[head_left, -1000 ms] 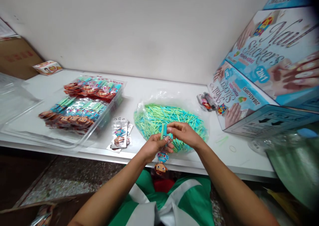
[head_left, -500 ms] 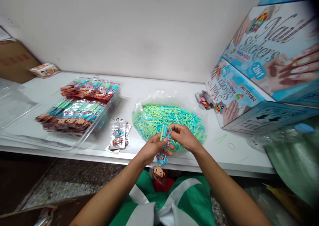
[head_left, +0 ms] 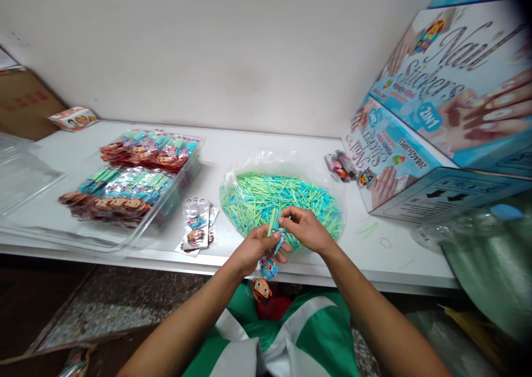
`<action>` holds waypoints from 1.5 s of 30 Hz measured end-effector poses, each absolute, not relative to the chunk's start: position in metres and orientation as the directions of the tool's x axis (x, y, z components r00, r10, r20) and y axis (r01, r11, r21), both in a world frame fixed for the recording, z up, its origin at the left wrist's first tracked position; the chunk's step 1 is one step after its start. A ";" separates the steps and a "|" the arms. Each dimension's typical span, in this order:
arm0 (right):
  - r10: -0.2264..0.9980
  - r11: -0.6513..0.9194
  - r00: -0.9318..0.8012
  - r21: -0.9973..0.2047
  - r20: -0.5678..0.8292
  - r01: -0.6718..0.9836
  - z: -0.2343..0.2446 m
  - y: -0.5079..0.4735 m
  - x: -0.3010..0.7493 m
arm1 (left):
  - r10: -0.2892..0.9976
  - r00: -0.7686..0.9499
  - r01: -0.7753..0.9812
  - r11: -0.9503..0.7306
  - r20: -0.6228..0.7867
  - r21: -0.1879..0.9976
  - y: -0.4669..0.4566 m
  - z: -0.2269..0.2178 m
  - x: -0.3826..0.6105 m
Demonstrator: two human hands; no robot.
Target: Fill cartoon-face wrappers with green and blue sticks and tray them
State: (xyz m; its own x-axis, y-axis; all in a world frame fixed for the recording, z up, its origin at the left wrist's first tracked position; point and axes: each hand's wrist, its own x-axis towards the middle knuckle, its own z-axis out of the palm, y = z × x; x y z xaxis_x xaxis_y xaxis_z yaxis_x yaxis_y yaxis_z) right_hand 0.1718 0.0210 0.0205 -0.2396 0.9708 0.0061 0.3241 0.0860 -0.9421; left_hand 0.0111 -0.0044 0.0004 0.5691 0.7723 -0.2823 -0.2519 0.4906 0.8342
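My left hand (head_left: pixel 254 248) is closed round a small clear printed pouch (head_left: pixel 265 277) that hangs down past the table's front edge, a cartoon face at its lower end. My right hand (head_left: pixel 306 228) pinches a few green and blue sticks (head_left: pixel 273 222) at the pouch's top opening. Both hands meet just in front of a heap of green and blue sticks (head_left: pixel 266 197) lying on an open clear plastic bag.
A clear tray (head_left: pixel 45 222) on the left holds two rows of filled pouches (head_left: pixel 124 191). Empty pouches (head_left: pixel 197 224) lie beside it. Large "Nail Stickers" cartons (head_left: pixel 424 116) stand at the right, a small box (head_left: pixel 72 118) at far left, and the white table (head_left: pixel 233 149) meets the wall.
The hands stay together at the pouch's mouth; the sticks have slid a little deeper and the pouch has swung slightly left. The view shifted slightly.
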 end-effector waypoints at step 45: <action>0.956 0.152 -0.291 -0.923 0.046 0.353 0.027 0.019 0.169 | 0.741 0.617 -0.264 0.512 -0.265 0.817 -0.003 0.000 0.009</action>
State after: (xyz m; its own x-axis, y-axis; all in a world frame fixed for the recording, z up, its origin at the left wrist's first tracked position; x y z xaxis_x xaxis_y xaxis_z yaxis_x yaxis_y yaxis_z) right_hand 0.1695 0.0191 0.0274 -0.2912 0.9556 0.0460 0.3533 0.1521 -0.9230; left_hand 0.0085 -0.0030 0.0004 0.6173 0.7409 -0.2647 -0.2645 0.5122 0.8171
